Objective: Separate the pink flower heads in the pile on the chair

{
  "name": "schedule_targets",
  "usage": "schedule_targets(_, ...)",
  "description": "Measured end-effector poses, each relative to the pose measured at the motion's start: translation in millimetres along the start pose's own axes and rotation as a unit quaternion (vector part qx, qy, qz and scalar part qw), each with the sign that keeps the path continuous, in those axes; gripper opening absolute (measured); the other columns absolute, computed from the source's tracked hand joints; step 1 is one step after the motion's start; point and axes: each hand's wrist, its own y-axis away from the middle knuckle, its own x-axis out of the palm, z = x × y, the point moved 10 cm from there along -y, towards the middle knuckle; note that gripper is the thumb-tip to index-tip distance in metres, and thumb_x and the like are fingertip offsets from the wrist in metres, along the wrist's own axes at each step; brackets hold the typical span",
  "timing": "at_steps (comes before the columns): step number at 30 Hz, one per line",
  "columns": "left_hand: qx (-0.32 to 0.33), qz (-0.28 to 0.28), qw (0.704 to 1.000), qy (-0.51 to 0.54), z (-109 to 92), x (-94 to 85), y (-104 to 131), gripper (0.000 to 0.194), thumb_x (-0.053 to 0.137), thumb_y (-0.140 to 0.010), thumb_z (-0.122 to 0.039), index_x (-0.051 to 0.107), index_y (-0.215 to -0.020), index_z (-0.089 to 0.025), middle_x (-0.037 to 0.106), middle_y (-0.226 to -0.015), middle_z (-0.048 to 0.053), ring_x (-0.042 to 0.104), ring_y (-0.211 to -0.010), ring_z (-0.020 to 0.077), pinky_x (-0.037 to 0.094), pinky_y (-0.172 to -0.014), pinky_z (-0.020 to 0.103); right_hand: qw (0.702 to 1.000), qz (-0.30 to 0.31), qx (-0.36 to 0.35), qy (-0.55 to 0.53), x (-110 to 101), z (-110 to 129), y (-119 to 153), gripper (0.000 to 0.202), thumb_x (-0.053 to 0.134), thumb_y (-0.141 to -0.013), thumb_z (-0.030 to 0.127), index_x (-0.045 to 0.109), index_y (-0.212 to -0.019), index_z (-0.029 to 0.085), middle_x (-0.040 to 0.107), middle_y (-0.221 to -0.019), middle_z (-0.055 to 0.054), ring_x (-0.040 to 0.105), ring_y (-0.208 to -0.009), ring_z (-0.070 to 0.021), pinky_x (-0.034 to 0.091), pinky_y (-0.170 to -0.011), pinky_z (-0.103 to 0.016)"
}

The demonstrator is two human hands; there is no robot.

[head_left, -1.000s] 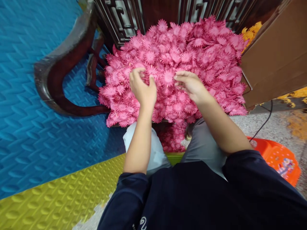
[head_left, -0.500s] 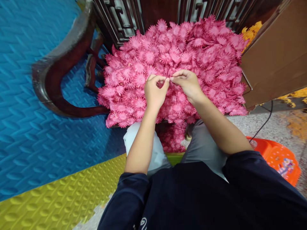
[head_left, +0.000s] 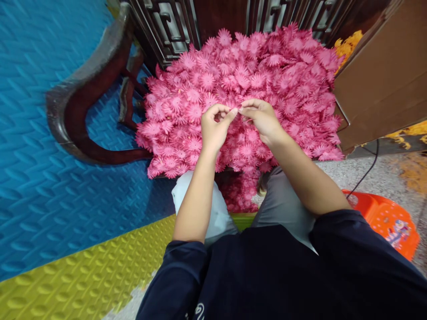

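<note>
A wide heap of pink artificial flowers (head_left: 207, 81) lies in front of me, with thin, spiky petals. Over its middle, my left hand (head_left: 216, 126) is closed in a pinch, thumb against fingers. My right hand (head_left: 263, 118) pinches just beside it, and the fingertips of both hands nearly meet. Between them a tiny pinkish bit seems to show, but it blends into the flowers behind and I cannot make out what it is. More pink flowers (head_left: 245, 191) lie lower down, between my knees.
A dark curved wooden armrest (head_left: 71, 115) stands at the left, above blue matting (head_left: 30, 178) with a yellow strip (head_left: 83, 266). At the right are a brown cardboard box (head_left: 383, 80), orange flowers (head_left: 348, 46), a black cable (head_left: 367, 171) and an orange plastic stool (head_left: 387, 222).
My left thumb has shifted slightly right, towards the right fingertips, and the left fingers have curled a little. My right hand has barely moved.
</note>
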Motion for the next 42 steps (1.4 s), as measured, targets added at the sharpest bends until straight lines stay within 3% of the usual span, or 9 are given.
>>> schedule_targets(5, 0.015, 0.027, 0.999, -0.014, 0.1, 4.2, -1.1, 0.012, 0.065, -0.080, -0.023, 0.065, -0.068, -0.020, 0.063, -0.069, -0.002, 0.053, -0.065, 0.0100, 0.043, -0.066, 0.024, 1.000, -0.018, 0.018, -0.002, -4.3, -0.8, 1.3, 0.011, 0.059, -0.074, 0.006, 0.057, -0.073, 0.016, 0.059, -0.072, 0.003, 0.053, -0.066, -0.0045, 0.045, -0.066, -0.020)
schedule_targets(10, -0.033, -0.002, 0.999, 0.007, 3.7, 0.7, 0.0, 0.013, 0.066, -0.075, -0.012, 0.064, -0.064, -0.019, 0.056, -0.061, -0.004, 0.048, -0.060, 0.0082, 0.042, -0.062, 0.022, 0.999, 0.007, 0.027, 0.027, 0.0, -4.4, 0.4, 0.005, 0.058, -0.077, 0.011, 0.058, -0.077, 0.017, 0.057, -0.070, 0.004, 0.053, -0.063, -0.0047, 0.044, -0.063, -0.019)
schedule_targets(12, -0.049, -0.008, 0.998, 0.024, 5.1, 0.3, 0.3, 0.015, 0.066, -0.073, -0.009, 0.064, -0.062, -0.019, 0.054, -0.060, -0.005, 0.047, -0.059, 0.0074, 0.041, -0.062, 0.022, 0.998, 0.025, 0.042, 0.041, 3.1, -8.6, -0.4, 0.001, 0.060, -0.079, 0.017, 0.059, -0.079, 0.017, 0.057, -0.069, 0.004, 0.052, -0.059, -0.0048, 0.042, -0.060, -0.020)
schedule_targets(16, -0.064, -0.011, 0.997, 0.042, 7.3, -0.7, 0.4, 0.017, 0.066, -0.073, -0.006, 0.063, -0.062, -0.019, 0.053, -0.060, -0.005, 0.047, -0.059, 0.0070, 0.041, -0.065, 0.022, 0.996, 0.066, 0.046, 0.026, 10.3, -8.2, 1.6, 0.020, 0.062, -0.083, 0.038, 0.060, -0.079, 0.019, 0.059, -0.072, 0.002, 0.055, -0.062, -0.0073, 0.045, -0.064, -0.023)
schedule_targets(19, -0.064, -0.005, 0.998, 0.027, 9.9, -2.0, -0.5, 0.016, 0.067, -0.074, -0.009, 0.059, -0.064, -0.020, 0.053, -0.062, -0.005, 0.049, -0.060, 0.0072, 0.042, -0.064, 0.022, 0.995, 0.097, 0.024, 0.021, 16.2, -1.6, 5.4, 0.030, 0.066, -0.077, 0.050, 0.062, -0.076, 0.020, 0.061, -0.073, 0.001, 0.058, -0.070, -0.0094, 0.047, -0.070, -0.026)
schedule_targets(27, -0.090, 0.009, 0.996, 0.026, 18.0, -2.5, -2.2, 0.015, 0.063, -0.082, -0.020, 0.057, -0.068, -0.021, 0.061, -0.070, -0.003, 0.057, -0.068, 0.0085, 0.047, -0.068, 0.022, 0.996, 0.087, 0.022, 0.017, 13.2, -5.3, 2.1, 0.023, 0.072, -0.073, 0.042, 0.066, -0.080, 0.021, 0.064, -0.076, 0.003, 0.058, -0.068, -0.0070, 0.045, -0.065, -0.022)
schedule_targets(34, -0.097, 0.011, 0.994, 0.049, 23.8, -0.3, -2.8, 0.010, 0.064, -0.082, -0.025, 0.065, -0.074, -0.021, 0.065, -0.076, -0.001, 0.063, -0.077, 0.0110, 0.050, -0.072, 0.023, 0.991, 0.065, 0.110, -0.043, 8.2, -24.6, -2.2, 0.014, 0.065, -0.079, 0.031, 0.060, -0.082, 0.019, 0.061, -0.069, 0.003, 0.056, -0.059, -0.0069, 0.045, -0.060, -0.022)
schedule_targets(38, -0.090, 0.000, 0.995, 0.043, 23.1, -2.1, -2.9, 0.006, 0.067, -0.080, -0.025, 0.067, -0.075, -0.021, 0.069, -0.078, -0.001, 0.065, -0.082, 0.0124, 0.052, -0.080, 0.025, 0.989, 0.076, 0.115, -0.051, 11.6, -23.1, 1.5, 0.023, 0.066, -0.079, 0.040, 0.058, -0.077, 0.019, 0.062, -0.073, 0.002, 0.057, -0.060, -0.0073, 0.045, -0.058, -0.022)
schedule_targets(42, -0.062, 0.001, 0.998, 0.019, 14.7, -2.0, -2.3, 0.007, 0.066, -0.080, -0.020, 0.069, -0.074, -0.021, 0.071, -0.082, -0.001, 0.065, -0.082, 0.0112, 0.051, -0.081, 0.024, 0.991, 0.105, 0.069, -0.037, 19.3, -8.9, 8.8, 0.035, 0.072, -0.070, 0.053, 0.063, -0.078, 0.020, 0.062, -0.076, 0.001, 0.059, -0.063, -0.0077, 0.047, -0.061, -0.023)
